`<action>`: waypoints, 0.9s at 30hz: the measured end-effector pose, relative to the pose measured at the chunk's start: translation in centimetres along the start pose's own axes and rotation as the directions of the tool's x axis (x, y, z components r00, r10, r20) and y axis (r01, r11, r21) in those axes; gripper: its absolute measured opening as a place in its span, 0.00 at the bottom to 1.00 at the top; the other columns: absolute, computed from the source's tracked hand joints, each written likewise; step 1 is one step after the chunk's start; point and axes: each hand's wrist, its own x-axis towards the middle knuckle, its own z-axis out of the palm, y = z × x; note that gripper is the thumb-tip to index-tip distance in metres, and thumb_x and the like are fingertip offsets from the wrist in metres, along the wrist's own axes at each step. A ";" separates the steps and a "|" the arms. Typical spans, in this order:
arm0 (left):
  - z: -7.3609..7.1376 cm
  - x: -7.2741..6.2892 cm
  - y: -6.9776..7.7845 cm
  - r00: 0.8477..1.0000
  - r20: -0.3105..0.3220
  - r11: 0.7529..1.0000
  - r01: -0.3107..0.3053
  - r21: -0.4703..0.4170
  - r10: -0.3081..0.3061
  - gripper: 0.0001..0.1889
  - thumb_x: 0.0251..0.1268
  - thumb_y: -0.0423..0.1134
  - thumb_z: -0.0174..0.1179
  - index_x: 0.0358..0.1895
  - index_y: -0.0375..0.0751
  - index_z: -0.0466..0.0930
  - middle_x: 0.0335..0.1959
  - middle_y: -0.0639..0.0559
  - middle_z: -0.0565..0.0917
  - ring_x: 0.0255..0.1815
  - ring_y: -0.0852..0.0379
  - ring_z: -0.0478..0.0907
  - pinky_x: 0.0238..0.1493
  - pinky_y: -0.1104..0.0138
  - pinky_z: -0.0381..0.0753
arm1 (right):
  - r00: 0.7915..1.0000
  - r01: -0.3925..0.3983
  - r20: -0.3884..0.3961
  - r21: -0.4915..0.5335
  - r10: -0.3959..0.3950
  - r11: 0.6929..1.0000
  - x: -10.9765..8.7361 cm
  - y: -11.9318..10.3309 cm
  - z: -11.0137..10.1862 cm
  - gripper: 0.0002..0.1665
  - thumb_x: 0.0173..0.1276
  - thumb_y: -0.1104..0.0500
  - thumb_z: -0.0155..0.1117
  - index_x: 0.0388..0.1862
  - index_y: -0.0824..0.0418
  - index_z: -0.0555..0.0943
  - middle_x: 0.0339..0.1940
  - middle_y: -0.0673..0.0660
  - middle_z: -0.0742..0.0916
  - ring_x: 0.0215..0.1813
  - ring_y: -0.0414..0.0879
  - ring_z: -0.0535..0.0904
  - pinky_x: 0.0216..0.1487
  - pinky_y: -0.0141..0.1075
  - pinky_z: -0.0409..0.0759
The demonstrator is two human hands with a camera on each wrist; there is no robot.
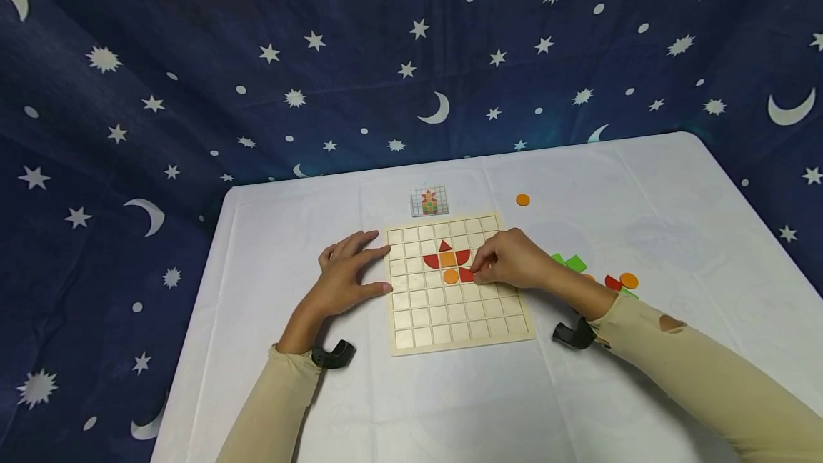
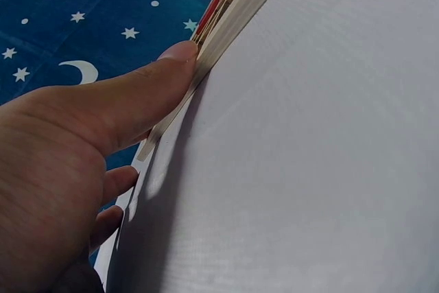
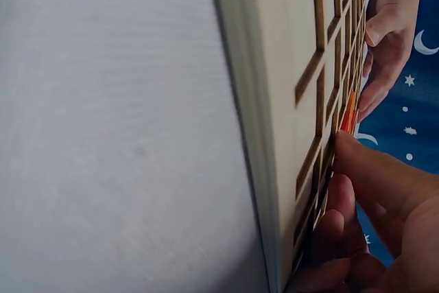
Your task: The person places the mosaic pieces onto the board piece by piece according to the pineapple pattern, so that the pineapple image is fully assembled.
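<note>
A wooden grid board (image 1: pixel 421 316) lies on the table. Against its left edge rest the thumb and index finger of my left hand (image 1: pixel 345 274), the fingers spread. With curled fingers, my right hand (image 1: pixel 514 259) pinches a red quarter-circle tile (image 1: pixel 466 275) at a grid cell; the fingertips partly cover it. Left of that tile is an orange round tile (image 1: pixel 451 276). The row above holds an orange square tile (image 1: pixel 447 259) between two red quarter-circle tiles, topped by a red triangle tile (image 1: pixel 445 246). In the right wrist view the thumb meets the red tile (image 3: pixel 348 116).
Behind the board lies a small pattern card (image 1: pixel 429 201) with a coloured figure on a grid. An orange disc (image 1: pixel 523 200) sits to its right. Under and beside the right forearm are loose green tiles (image 1: pixel 576 264), a red tile (image 1: pixel 613 283) and another orange disc (image 1: pixel 629 281).
</note>
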 end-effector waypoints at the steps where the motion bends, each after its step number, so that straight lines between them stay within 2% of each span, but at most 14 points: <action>1: 0.0 0.0 0.0 1.000 -0.001 1.000 -0.001 -0.001 0.001 0.38 0.57 0.58 0.73 0.72 0.54 0.75 0.79 0.48 0.64 0.82 0.43 0.54 0.69 0.37 0.44 | 1.000 0.001 0.002 0.003 -0.001 1.000 0.0 0.0 0.0 0.07 0.55 0.62 0.80 0.29 0.49 0.93 0.23 0.41 0.86 0.34 0.41 0.76 0.36 0.36 0.73; 9: 0.0 0.0 0.0 1.000 0.000 1.000 -0.003 -0.013 0.003 0.38 0.57 0.58 0.73 0.72 0.54 0.75 0.79 0.48 0.64 0.82 0.43 0.53 0.69 0.37 0.44 | 0.999 0.009 0.034 0.014 -0.009 1.000 -0.3 0.4 -1.2 0.08 0.56 0.61 0.80 0.35 0.51 0.92 0.26 0.42 0.86 0.32 0.40 0.77 0.35 0.33 0.73; 11: 0.0 0.0 0.0 1.000 -0.001 1.000 -0.004 -0.012 0.004 0.38 0.57 0.58 0.73 0.72 0.54 0.75 0.79 0.48 0.64 0.82 0.43 0.54 0.69 0.37 0.44 | 1.000 0.002 0.011 0.009 -0.002 1.000 -0.3 0.7 -2.0 0.08 0.57 0.60 0.80 0.37 0.52 0.92 0.26 0.43 0.86 0.32 0.41 0.77 0.35 0.33 0.73; 14: 0.1 0.0 0.0 1.000 -0.001 1.000 -0.002 -0.010 0.002 0.38 0.57 0.58 0.73 0.72 0.54 0.75 0.80 0.48 0.64 0.82 0.43 0.53 0.69 0.37 0.43 | 0.997 -0.028 -0.066 -0.004 0.027 1.000 -0.1 1.4 -3.4 0.09 0.59 0.59 0.79 0.39 0.55 0.91 0.28 0.46 0.87 0.33 0.42 0.77 0.37 0.35 0.74; 17: 0.1 0.0 0.0 1.000 0.003 1.000 0.001 -0.009 -0.001 0.38 0.58 0.58 0.73 0.73 0.55 0.74 0.80 0.48 0.64 0.82 0.43 0.53 0.70 0.37 0.43 | 0.984 -0.076 -0.165 -0.020 0.072 0.997 0.2 2.5 -4.9 0.10 0.61 0.56 0.79 0.41 0.55 0.91 0.32 0.49 0.89 0.36 0.45 0.78 0.39 0.38 0.73; 20: 0.0 0.0 0.1 1.000 0.010 1.000 0.004 -0.012 -0.004 0.38 0.58 0.58 0.73 0.73 0.55 0.74 0.80 0.48 0.63 0.82 0.43 0.52 0.70 0.37 0.43 | 0.967 -0.128 -0.227 -0.042 0.115 0.991 0.4 3.7 -6.2 0.12 0.62 0.55 0.78 0.44 0.56 0.91 0.35 0.52 0.89 0.39 0.47 0.78 0.41 0.41 0.73; 23: 0.0 0.0 0.2 1.000 0.011 1.000 0.007 -0.013 -0.007 0.38 0.58 0.58 0.73 0.72 0.54 0.75 0.80 0.48 0.64 0.82 0.43 0.53 0.70 0.37 0.43 | 0.958 -0.169 -0.243 -0.050 0.152 0.984 0.5 4.8 -7.2 0.13 0.63 0.55 0.77 0.46 0.57 0.91 0.38 0.55 0.89 0.41 0.49 0.78 0.42 0.41 0.72; 27: -0.1 0.0 0.2 1.000 0.011 1.000 0.011 -0.017 -0.011 0.38 0.58 0.57 0.73 0.72 0.54 0.75 0.80 0.48 0.63 0.82 0.42 0.52 0.70 0.36 0.42 | 0.958 -0.213 -0.209 -0.052 0.198 0.976 0.5 5.9 -8.1 0.14 0.63 0.54 0.77 0.46 0.57 0.91 0.41 0.56 0.90 0.41 0.49 0.77 0.41 0.41 0.72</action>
